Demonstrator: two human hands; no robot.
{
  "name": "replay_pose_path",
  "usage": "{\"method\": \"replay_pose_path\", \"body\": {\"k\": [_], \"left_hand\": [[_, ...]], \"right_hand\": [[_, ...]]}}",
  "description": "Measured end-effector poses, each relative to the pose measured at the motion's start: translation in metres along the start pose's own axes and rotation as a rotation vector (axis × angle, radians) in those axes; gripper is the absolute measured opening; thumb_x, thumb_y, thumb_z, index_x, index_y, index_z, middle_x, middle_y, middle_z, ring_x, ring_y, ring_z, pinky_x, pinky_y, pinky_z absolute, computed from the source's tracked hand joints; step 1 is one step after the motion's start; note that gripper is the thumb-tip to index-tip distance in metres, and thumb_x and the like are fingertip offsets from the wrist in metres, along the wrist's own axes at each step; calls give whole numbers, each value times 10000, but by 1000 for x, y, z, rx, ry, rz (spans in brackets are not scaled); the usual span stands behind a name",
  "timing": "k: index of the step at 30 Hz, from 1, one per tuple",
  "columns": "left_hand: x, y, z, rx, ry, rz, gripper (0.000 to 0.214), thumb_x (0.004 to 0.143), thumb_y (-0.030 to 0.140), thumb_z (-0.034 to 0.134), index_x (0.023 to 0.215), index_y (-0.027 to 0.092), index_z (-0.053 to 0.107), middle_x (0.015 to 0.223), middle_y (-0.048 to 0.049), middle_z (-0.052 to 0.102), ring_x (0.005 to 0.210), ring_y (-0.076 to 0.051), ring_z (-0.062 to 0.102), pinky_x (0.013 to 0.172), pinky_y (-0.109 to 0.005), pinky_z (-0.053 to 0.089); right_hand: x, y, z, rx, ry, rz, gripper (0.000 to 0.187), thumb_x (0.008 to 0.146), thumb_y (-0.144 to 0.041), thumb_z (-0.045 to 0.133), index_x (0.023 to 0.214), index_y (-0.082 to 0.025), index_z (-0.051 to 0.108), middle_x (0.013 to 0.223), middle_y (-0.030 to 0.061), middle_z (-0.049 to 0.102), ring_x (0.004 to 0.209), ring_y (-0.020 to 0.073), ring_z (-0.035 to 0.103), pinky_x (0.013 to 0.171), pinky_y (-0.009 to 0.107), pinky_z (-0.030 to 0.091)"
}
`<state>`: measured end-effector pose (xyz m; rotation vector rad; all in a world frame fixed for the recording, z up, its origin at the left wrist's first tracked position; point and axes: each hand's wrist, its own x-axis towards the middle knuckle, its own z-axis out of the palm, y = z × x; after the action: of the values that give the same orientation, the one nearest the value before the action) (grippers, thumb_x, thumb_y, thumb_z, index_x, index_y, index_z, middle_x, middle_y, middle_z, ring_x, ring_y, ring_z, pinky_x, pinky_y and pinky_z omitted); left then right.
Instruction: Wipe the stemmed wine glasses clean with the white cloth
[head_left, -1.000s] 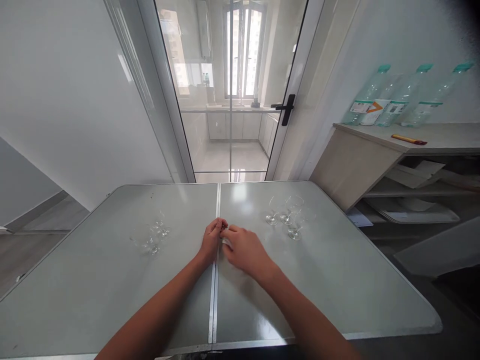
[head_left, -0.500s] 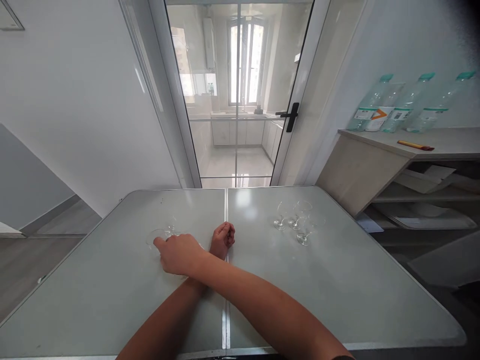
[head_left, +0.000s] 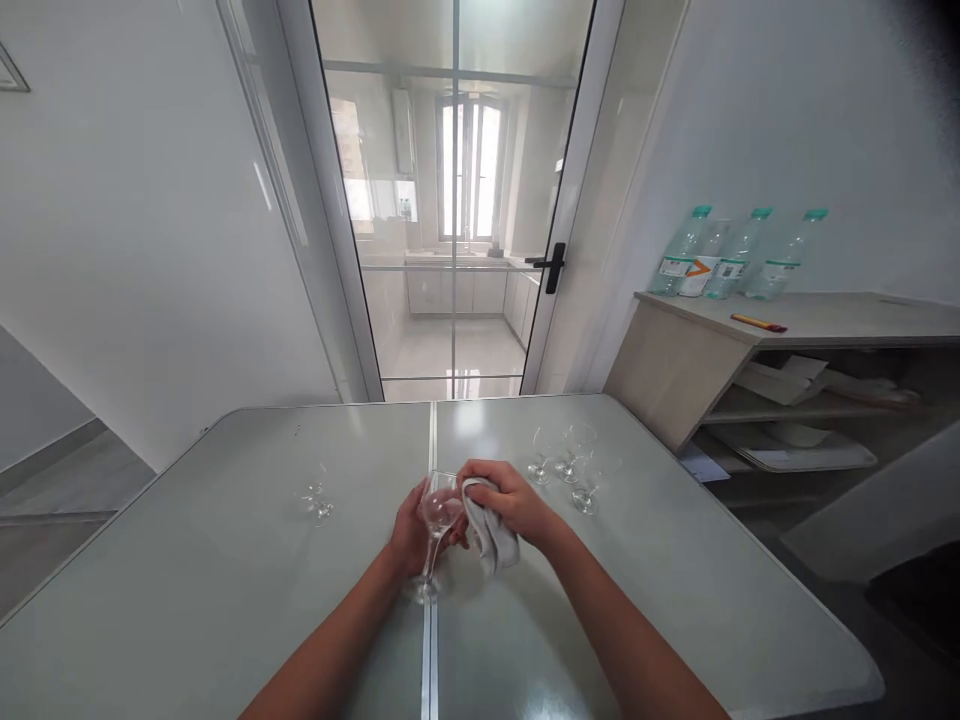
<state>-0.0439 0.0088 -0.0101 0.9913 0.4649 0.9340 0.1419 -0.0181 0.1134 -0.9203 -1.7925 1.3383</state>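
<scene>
Left hand [head_left: 407, 535] gripped 1 clear stemmed wine glass [head_left: 441, 512], roughly upright, mid-table; right hand [head_left: 520, 502] pinched a grey-white cloth [head_left: 496, 538] beside its bowl. Step looked like wiping; next move probably called for a steady glass, light cloth pressure. 3 clear stemmed glasses [head_left: 585, 500] stood far right
</scene>
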Motion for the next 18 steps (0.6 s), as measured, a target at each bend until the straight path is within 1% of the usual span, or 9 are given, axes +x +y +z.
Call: {"method": "replay_pose_path", "body": {"k": [2,3,4,6,8,10,12,14,18], "left_hand": [[-3,2,1,-88,-81,-90,627,933,677,448,1211,154,651,858,-101,684,673,-206,658,690,-406,570],[-4,3,2,-141,-100,-133,644,920,694,445,1227,167,649,791,-82,668,594,-180,625,632,-363,552],[-4,4,3,-188,-100,-164,607,921,662,476,1255,182,637,761,-59,650,541,-146,588,573,-302,521],[-4,8,5,-239,-35,-178,506,933,544,545,1288,191,621,725,-17,606,456,-78,484,448,-191,397],[-4,12,7,-268,56,-132,469,937,473,574,1298,176,617,704,9,568,418,-44,395,383,-153,288],[-5,18,6,-304,124,-35,474,942,461,573,1308,163,612,679,26,533,422,-43,368,377,-151,287],[-5,23,3,-341,161,52,485,956,470,550,1331,166,595,648,44,487,427,-49,350,386,-153,311],[-5,27,0,-364,184,95,492,962,477,539,1342,168,585,654,50,471,431,-50,340,390,-157,324],[-3,28,-2,-341,220,124,504,947,489,556,1337,171,589,665,57,463,429,-45,321,399,-167,335]], "right_hand": [[-7,13,-16,-28,83,15,243,916,-381,541,924,-167,657,779,-12,614,715,147,560,687,233,440],[-8,20,-19,-29,124,13,258,910,-398,558,916,-168,675,776,-12,608,717,146,544,682,232,430],[-8,28,-20,-3,156,13,277,906,-417,571,942,-173,696,780,-10,611,719,147,536,676,233,423],[-5,47,-16,150,227,28,353,905,-465,580,1082,-189,714,789,-3,629,712,152,536,662,240,417],[1,67,-6,367,346,55,426,885,-518,600,1109,-177,723,760,3,630,687,155,534,639,243,411],[6,88,7,543,504,97,400,828,-545,662,915,-161,737,721,3,620,669,154,524,618,243,408],[10,104,20,669,610,146,354,760,-529,735,746,-181,676,682,-10,608,651,152,521,610,243,419],[13,113,30,793,623,191,321,743,-493,766,747,-193,651,705,-13,636,666,155,555,638,246,454],[14,113,33,1057,515,375,257,814,-437,713,801,-190,642,697,9,676,633,175,612,617,276,498]]}}
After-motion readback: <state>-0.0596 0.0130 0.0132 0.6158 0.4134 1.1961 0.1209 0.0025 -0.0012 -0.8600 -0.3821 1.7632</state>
